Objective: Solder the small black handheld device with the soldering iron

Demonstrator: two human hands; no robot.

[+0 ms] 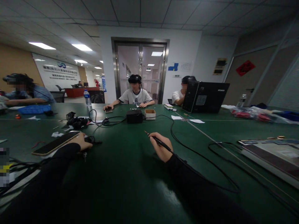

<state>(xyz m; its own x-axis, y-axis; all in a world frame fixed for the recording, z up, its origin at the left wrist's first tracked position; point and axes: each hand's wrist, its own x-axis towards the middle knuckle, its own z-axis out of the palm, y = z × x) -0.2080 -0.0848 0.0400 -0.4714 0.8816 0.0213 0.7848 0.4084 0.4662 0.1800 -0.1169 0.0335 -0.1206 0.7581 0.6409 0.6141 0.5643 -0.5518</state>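
Note:
My right hand point(160, 148) rests on the green table point(130, 174) and is closed round a thin black pen-like tool point(157, 140) whose tip points up and to the left; a black cable point(201, 155) runs off from it to the right. My left hand point(80, 140) lies at the end of a flat phone point(56, 143) with a dark screen and gold edge, gripping it at its near right end. The phone lies tilted on the table to my left. Both arms wear black sleeves.
A black power box point(134, 116) and a small cardboard box point(149, 114) stand mid-table. Tangled cables and black parts point(77, 122) lie left. A water bottle point(87, 98), an open laptop point(205, 97) and trays point(268, 152) at right. Three people sit around the table.

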